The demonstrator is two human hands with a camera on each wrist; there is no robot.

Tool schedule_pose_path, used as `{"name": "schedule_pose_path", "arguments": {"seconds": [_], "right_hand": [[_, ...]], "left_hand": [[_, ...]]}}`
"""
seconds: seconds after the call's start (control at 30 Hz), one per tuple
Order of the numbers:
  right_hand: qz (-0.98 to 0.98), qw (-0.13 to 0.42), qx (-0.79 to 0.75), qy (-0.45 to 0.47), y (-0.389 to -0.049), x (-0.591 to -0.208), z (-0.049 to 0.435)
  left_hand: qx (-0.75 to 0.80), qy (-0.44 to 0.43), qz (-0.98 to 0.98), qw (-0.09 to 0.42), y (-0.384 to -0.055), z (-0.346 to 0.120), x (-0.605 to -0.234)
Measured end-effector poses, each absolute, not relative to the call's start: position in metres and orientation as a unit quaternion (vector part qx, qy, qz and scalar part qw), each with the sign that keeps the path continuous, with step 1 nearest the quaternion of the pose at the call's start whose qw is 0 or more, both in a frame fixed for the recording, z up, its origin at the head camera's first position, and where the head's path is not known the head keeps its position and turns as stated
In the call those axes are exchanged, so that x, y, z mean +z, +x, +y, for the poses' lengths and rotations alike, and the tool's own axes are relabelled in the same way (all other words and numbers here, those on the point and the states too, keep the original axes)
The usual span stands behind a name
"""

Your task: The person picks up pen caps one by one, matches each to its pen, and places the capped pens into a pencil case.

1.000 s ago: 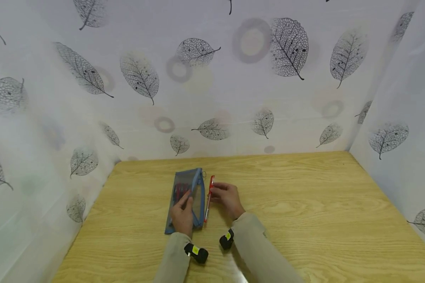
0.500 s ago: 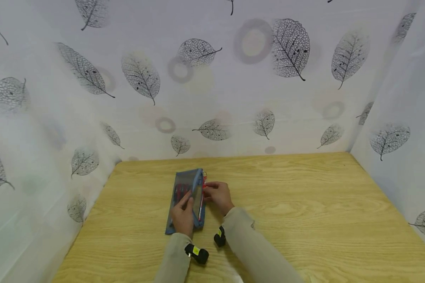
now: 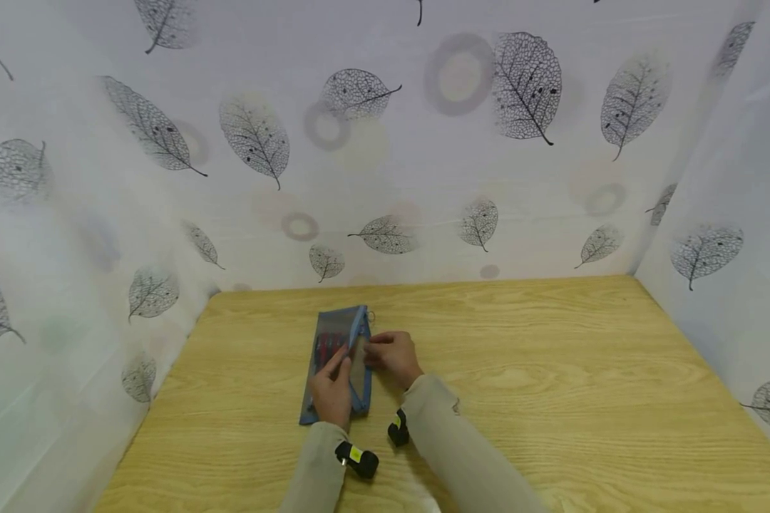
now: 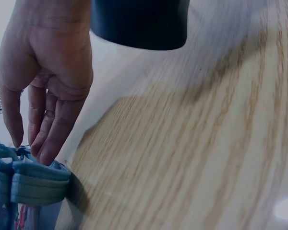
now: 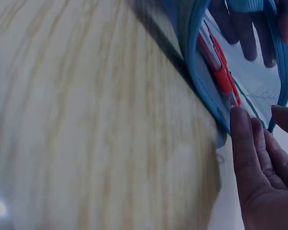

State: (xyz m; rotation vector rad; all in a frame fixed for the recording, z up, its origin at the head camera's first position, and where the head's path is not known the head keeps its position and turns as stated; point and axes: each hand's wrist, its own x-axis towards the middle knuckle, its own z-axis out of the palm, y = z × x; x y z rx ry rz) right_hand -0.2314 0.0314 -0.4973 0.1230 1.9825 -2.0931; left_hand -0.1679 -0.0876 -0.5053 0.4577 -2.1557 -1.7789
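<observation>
A blue-edged see-through mesh pencil pouch (image 3: 334, 322) lies on the table, its zipped side gaping to the right. Several red and dark pens (image 3: 329, 348) show through the mesh. My left hand (image 3: 330, 394) pinches the upper edge of the opening, thumb on one face and fingers on the other. In the right wrist view a red-capped pen (image 5: 222, 76) lies inside the pouch mouth. My right hand (image 3: 396, 358) is at the opening; its straight index fingertip (image 5: 240, 117) is right by the pen's end, with the thumb apart from it.
The wood-grain table (image 3: 520, 370) extends on all sides of the pouch. A leaf-print cloth (image 3: 411, 164) stands behind it and along both sides. Each wrist bears a black camera (image 3: 358, 459). A small ring (image 3: 371, 315) hangs at the pouch's far corner.
My right hand has moved left to the pouch with a red pen, which has gone inside the opening and left the fingers. My left hand has kept its pinch on the edge.
</observation>
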Motion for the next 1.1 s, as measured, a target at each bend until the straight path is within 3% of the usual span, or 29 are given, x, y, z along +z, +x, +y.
{"name": "schedule_pose_path", "arguments": {"seconds": [0.4, 1.1], "right_hand": [[0.655, 0.131, -0.741, 0.063, -0.233, -0.509, 0.040], [0.591, 0.125, -0.790, 0.106, -0.228, -0.512, 0.055]], "left_hand": [[-0.631, 0.165, -0.743, 0.146, -0.172, -0.089, -0.508], [-0.595, 0.128, -0.773, 0.178, -0.174, -0.090, -0.512]]}}
